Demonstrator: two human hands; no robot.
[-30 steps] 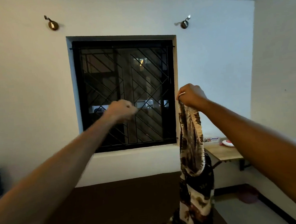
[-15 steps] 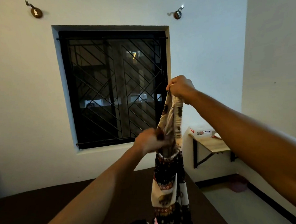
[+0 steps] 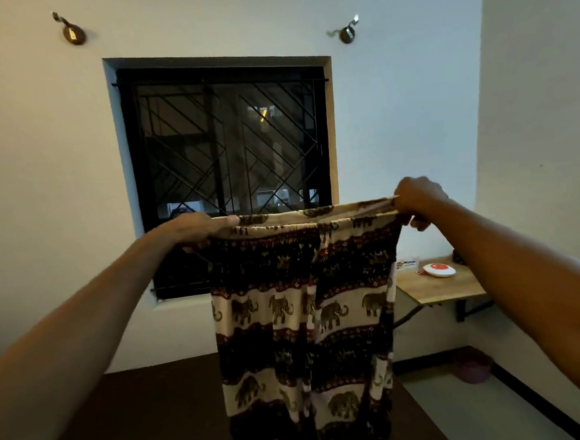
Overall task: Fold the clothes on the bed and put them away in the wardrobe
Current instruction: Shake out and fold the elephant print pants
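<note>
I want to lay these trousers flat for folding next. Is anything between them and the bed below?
Nothing visible is. The left hand and right hand each grip a top corner of the trousers, which hang straight down over the dark bed. The bed surface in view is bare, though the trousers' lower end runs out of view.

Dim indoor scene with soft, even light and a slightly cool cast on the white wall (image 3: 394, 116). The window (image 3: 229, 162) at centre is dark, showing only small lit patches from outside behind its grille, so room light comes from somewhere out of view. Left of the window the wall looks warmer and duller; right of it, paler. Below the window the bed surface (image 3: 151, 418) sinks into deep brown shadow with little detail. Wide-angle distortion bends the wall lines away from the window. Forearms near the lower corners appear soft and stretched
</note>
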